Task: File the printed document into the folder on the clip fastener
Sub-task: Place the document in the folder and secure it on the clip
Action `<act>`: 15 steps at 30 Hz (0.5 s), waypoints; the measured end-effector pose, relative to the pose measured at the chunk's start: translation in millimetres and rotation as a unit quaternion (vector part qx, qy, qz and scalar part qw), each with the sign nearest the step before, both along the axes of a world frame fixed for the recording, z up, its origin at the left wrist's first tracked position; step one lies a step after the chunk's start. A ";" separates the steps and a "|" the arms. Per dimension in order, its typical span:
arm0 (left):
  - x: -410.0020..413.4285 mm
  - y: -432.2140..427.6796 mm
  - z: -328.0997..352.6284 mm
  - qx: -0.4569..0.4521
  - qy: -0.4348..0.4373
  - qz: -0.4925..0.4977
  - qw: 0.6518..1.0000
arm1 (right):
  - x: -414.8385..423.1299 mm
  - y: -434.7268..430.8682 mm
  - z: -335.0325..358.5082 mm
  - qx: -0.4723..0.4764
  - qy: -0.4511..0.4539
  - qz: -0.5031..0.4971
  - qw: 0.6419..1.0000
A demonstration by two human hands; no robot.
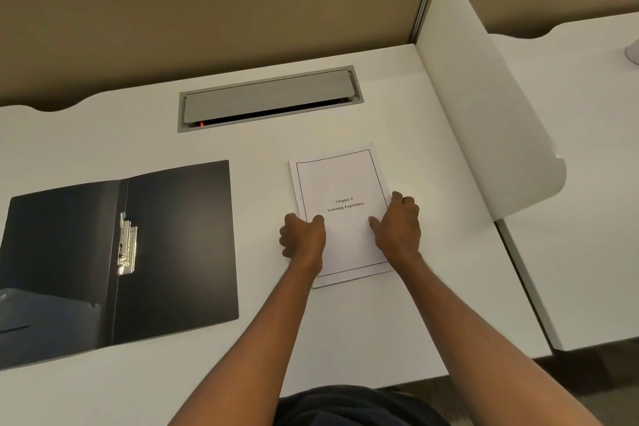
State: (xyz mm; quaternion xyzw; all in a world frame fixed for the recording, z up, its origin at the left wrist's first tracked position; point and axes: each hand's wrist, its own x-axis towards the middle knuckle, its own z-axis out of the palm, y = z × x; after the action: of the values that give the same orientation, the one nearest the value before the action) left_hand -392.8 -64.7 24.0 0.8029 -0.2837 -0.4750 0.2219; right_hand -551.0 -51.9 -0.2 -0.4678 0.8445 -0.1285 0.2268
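The printed document point(340, 183), a white stack with a black frame and a title in its middle, lies flat on the desk at centre right. My left hand point(302, 239) curls around its left edge with the thumb on top. My right hand point(397, 226) holds the right edge the same way. The black folder point(173, 235) lies spread flat to the left, apart from the paper. Its metal clip fastener point(127, 244) sits beside the spine, and I cannot tell whether the clip is raised.
A grey cable hatch point(269, 97) is set into the white desk point(397, 322) behind the document. A white curved divider point(484, 107) stands along the right side. A tan partition wall point(207, 21) closes off the back.
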 end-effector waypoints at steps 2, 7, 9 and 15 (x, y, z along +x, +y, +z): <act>2.6 -5.5 -3.2 0.011 0.007 0.014 1.000 | -0.6 0.5 0.1 -0.001 0.006 -0.002 1.000; 8.0 -11.3 -10.2 -0.036 0.053 0.041 0.997 | -0.8 1.4 0.7 -0.001 0.005 -0.008 1.000; 11.6 -12.7 -11.3 -0.056 0.055 0.052 0.996 | -0.8 1.7 1.0 -0.002 0.003 -0.009 1.000; 24.7 -11.7 -17.5 -0.078 0.093 0.083 0.989 | 0.3 2.8 4.2 0.002 0.000 -0.012 1.000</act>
State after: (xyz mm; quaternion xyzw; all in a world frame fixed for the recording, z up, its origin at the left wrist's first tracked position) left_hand -368.1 -76.4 6.5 0.7563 -0.2303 -0.5036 0.3482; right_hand -550.7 -49.1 3.9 -0.4573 0.8502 -0.1299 0.2260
